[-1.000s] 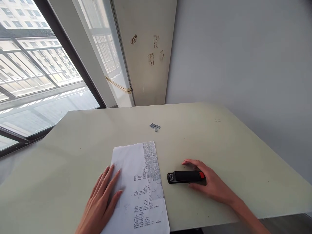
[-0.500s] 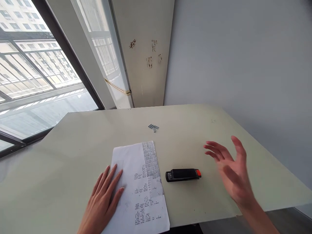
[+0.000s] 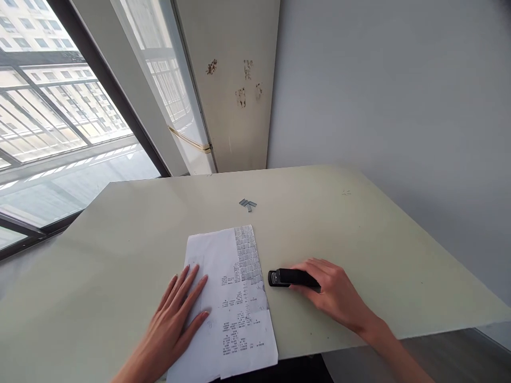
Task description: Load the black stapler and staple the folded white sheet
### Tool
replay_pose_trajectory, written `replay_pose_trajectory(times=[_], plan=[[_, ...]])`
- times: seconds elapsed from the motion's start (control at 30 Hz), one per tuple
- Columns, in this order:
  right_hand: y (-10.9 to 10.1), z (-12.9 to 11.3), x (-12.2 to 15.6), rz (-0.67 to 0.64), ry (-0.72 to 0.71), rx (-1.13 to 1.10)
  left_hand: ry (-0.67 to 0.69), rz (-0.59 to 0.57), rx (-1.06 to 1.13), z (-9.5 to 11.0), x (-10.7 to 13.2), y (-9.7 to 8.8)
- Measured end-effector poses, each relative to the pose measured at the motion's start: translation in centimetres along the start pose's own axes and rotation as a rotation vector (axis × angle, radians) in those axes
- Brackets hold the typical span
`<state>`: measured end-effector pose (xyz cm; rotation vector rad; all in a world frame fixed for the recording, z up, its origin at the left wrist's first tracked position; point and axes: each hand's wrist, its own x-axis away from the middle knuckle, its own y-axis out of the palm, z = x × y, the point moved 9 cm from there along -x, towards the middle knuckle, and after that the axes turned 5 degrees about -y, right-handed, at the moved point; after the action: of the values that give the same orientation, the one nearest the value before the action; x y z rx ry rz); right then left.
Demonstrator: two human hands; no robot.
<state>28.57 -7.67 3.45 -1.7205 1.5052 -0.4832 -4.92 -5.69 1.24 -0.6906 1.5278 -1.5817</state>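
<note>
My left hand point(image 3: 178, 314) lies flat with fingers outstretched on the left side of a printed paper sheet point(image 3: 213, 255). Rows of staples point(image 3: 248, 255) cover the sheet's upper right edge, and small lines of print run below them. Just right of the paper, a black stapler point(image 3: 293, 277) rests on the table, its front end toward the sheet. My right hand point(image 3: 331, 290) is wrapped round the stapler's rear half, thumb on the near side and fingers over the far side, hiding its red end.
A few loose strips of staples point(image 3: 248, 204) lie beyond the paper on the pale table point(image 3: 167, 207). A grey wall point(image 3: 379, 96) borders the table on the right. A window point(image 3: 59, 117) is at the left, beside a stained panel point(image 3: 231, 122) at the back.
My right hand has come down and left from above the table and closed round the stapler. My left hand stays flat on the paper. The view has shifted slightly.
</note>
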Motion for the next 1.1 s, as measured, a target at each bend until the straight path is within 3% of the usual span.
replay_pose_trajectory(times=[0.1, 0.2, 0.37, 0.47, 0.63, 0.73, 0.83, 0.97, 1.1], plan=[[-1.7, 0.8, 1.3, 0.083, 0.019, -0.029, 0.041, 0.007, -0.007, 3.0, -1.6, 0.2], [-4.1, 1.5, 2.7, 0.17, 0.04, -0.059, 0.1, 0.052, 0.019, 7.2, -4.0, 0.9], [-7.8, 2.6, 4.4, 0.366, 0.111, -0.044, 0.2, 0.09, 0.109, 14.7, -9.0, 3.3], [-9.4, 3.5, 5.2, 0.484, 0.17, -0.019, 0.275, 0.051, 0.18, 18.9, -12.5, 5.1], [-11.6, 4.9, 6.0, 0.681, 0.247, 0.08, 0.269, -0.012, 0.291, 25.7, -19.2, 8.8], [-13.0, 5.1, 5.8, 0.737, 0.279, 0.105, 0.288, -0.007, 0.377, 29.2, -22.1, 9.9], [-14.1, 5.1, 5.7, 0.766, 0.295, 0.106, 0.306, -0.02, 0.44, 29.4, -22.6, 9.3], [-14.3, 4.8, 5.7, 0.77, 0.283, 0.086, 0.438, -0.1, 0.43, 27.0, -19.4, 7.4], [-13.5, 4.0, 5.3, 0.745, 0.234, 0.067, 0.419, -0.103, 0.361, 26.1, -16.9, 7.1]])
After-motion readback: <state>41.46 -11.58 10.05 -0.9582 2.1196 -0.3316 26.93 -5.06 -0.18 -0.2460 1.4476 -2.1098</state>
